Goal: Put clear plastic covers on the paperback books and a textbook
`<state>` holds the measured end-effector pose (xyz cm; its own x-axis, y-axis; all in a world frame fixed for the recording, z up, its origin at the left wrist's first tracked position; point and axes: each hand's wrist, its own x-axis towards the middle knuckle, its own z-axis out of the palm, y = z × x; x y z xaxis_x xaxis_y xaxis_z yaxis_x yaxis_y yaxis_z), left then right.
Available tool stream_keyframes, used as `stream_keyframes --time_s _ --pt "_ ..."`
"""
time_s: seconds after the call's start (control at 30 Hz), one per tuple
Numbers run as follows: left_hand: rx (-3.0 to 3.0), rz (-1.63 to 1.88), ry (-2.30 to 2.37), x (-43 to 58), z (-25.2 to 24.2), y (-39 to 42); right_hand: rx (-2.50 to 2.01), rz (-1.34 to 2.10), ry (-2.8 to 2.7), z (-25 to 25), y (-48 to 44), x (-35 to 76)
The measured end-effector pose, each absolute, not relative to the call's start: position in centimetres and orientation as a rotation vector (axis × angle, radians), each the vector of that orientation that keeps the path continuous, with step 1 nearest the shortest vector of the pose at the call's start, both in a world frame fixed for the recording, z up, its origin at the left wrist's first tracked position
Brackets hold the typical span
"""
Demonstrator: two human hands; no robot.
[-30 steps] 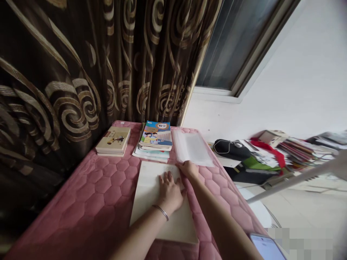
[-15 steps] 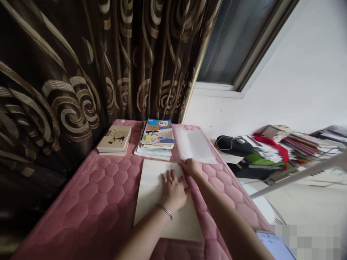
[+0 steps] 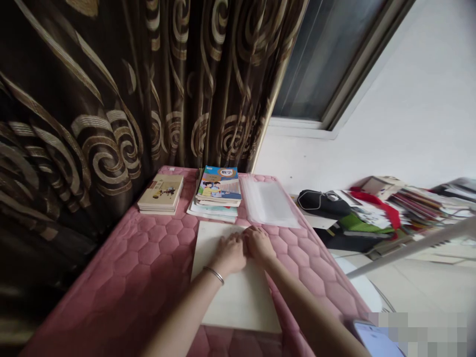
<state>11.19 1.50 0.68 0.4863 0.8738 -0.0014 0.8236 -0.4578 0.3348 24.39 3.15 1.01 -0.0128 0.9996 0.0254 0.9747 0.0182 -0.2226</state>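
Observation:
A cream-coloured book (image 3: 238,302), apparently spread flat, lies lengthwise before me on a pink quilted cover. My left hand (image 3: 231,252), with a silver bangle at the wrist, rests on its upper half, palm down and fingers slightly bent. Right beside it, my right hand (image 3: 259,245) has its fingers bent together at the book's upper right edge; the fingertips are partly hidden. Just beyond the hands, a pile of clear plastic book covers (image 3: 273,203) lies on the quilting.
Behind the book stands a stack of textbooks (image 3: 219,186), a blue one on top. Several beige books (image 3: 161,193) are piled left of it. A phone (image 3: 374,339) lies at the near right. Papers and a black bag (image 3: 323,203) clutter the right side, near a slanted pale bar (image 3: 409,253).
My right hand has moved inward from the book's right edge to beside my left hand. The left hand's spread fingers have drawn closer together. The view has shifted slightly.

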Motion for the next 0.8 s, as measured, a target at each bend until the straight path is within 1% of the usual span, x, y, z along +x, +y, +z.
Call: stream_keyframes --time_s 0.2,0.37,0.47,0.6,0.8 --pt "2.493 0.149 1.441 6.0 0.5 4.7 -2.065 0.259 -2.202 1.1 3.4 22.7" --pt "2.482 0.124 1.483 5.5 0.9 4.8 -1.844 0.355 -2.301 0.5 4.1 18.4" --pt "2.488 0.132 1.500 5.6 1.0 4.6 -1.811 0.405 -2.286 0.3 4.3 17.2" --pt "2.503 0.194 1.547 5.6 0.7 4.5 -1.891 0.441 -2.234 0.1 3.9 18.3" --pt "2.472 0.213 1.784 3.9 0.4 4.6 -2.101 0.423 -2.106 0.4 3.0 21.9"
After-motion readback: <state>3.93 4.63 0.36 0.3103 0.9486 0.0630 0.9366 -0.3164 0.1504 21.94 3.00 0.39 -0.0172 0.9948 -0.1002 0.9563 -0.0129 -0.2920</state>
